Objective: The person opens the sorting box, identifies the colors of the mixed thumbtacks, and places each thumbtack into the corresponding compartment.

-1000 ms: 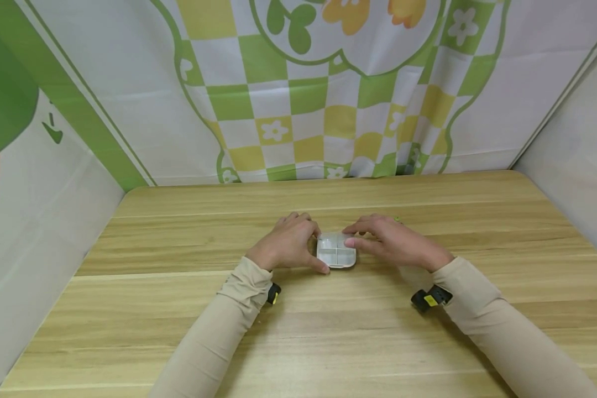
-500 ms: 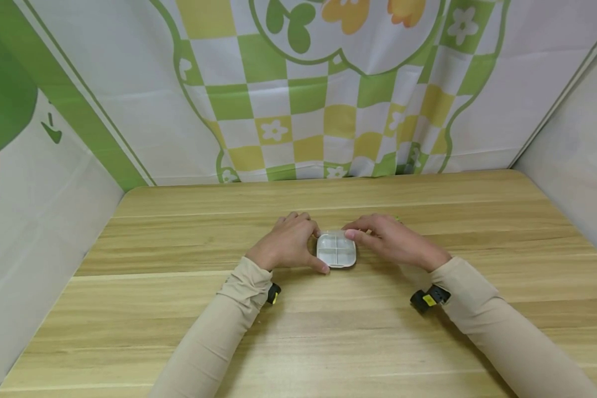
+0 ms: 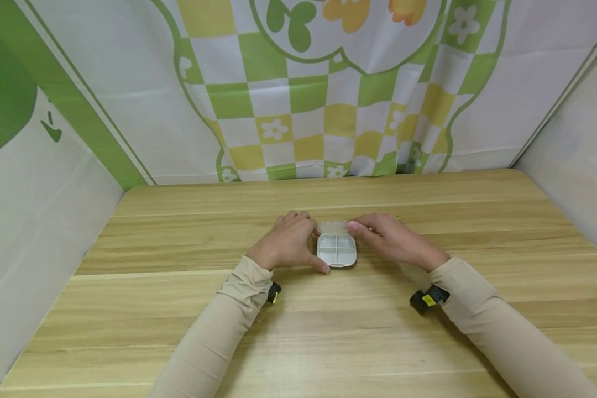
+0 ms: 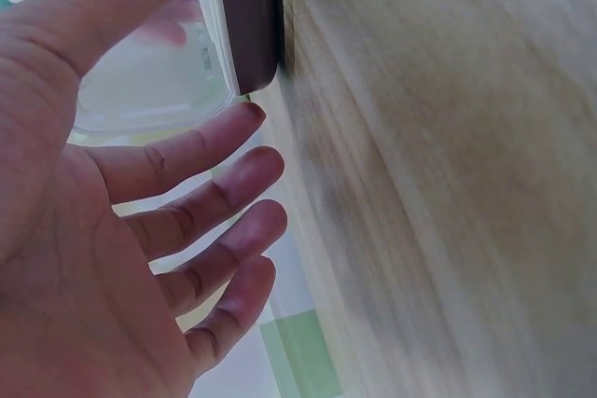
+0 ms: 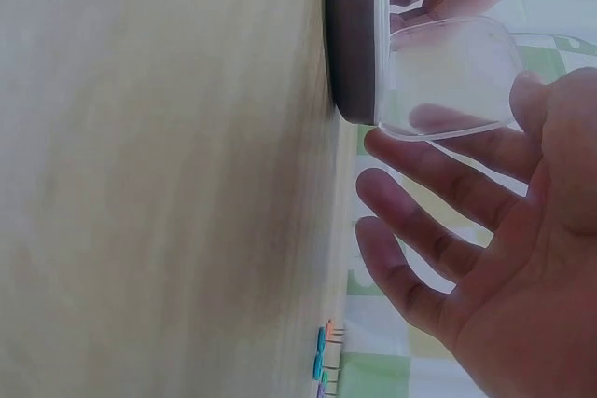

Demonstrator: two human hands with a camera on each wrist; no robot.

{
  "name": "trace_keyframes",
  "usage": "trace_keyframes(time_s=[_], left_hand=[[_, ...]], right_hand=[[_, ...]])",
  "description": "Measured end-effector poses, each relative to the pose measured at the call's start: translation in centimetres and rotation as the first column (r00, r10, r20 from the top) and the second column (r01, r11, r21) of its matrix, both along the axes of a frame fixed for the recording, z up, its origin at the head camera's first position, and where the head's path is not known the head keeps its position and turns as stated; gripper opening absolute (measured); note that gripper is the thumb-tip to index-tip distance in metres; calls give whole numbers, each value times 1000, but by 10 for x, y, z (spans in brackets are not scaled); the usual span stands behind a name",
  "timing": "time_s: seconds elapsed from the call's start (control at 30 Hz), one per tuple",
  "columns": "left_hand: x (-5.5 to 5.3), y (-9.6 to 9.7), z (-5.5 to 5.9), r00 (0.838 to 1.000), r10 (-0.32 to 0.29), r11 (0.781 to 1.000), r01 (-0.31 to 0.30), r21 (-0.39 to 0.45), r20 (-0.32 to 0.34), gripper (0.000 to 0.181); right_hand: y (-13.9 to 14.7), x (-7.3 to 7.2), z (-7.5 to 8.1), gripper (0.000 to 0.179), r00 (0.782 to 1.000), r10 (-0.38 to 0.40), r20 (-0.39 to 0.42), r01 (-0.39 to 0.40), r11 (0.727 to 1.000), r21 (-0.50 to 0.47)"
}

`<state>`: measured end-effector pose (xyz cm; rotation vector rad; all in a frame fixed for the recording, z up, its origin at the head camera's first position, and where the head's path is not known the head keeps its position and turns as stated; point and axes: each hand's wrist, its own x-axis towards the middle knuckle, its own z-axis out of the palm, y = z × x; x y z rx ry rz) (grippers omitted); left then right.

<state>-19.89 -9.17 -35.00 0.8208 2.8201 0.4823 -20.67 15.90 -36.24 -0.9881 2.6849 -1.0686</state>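
The right hand (image 3: 393, 236) pinches the right edge of a clear lid (image 3: 334, 227) between thumb and forefinger, the forefinger showing through it in the right wrist view; its other fingers are slightly bent, with gaps between them. The left hand (image 3: 289, 242) has its thumb at the near left corner of the box (image 3: 336, 250) and its forefinger at the far left one, gripping that side, while its other fingers hang spread beyond. The box lies flat on the table (image 3: 298, 337) between the hands, white inside, dark on the outer wall, split by a cross into four compartments. The lid stands raised along the far edge of the box, touching it. Past the right hand are some tiny coloured pieces (image 5: 322, 351), too small to make out. Further out come black wristbands (image 3: 430, 299) with yellow patches and beige sleeves (image 3: 507, 320), and behind the table hangs a green, yellow and white checked cloth (image 3: 328, 99)
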Motion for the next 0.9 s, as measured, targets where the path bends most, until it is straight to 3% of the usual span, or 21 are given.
trace_keyframes(time_s=[0.43,0.9], left_hand=[[1,0,2,998,30,999,-31,-9,-48,74],[0,0,2,996,53,998,-56,-32,-73,76]], right_hand=[[-1,1,0,41,998,-52,20,52,999,-11],[-3,1,-1,34,992,-103,74,108,992,-72]])
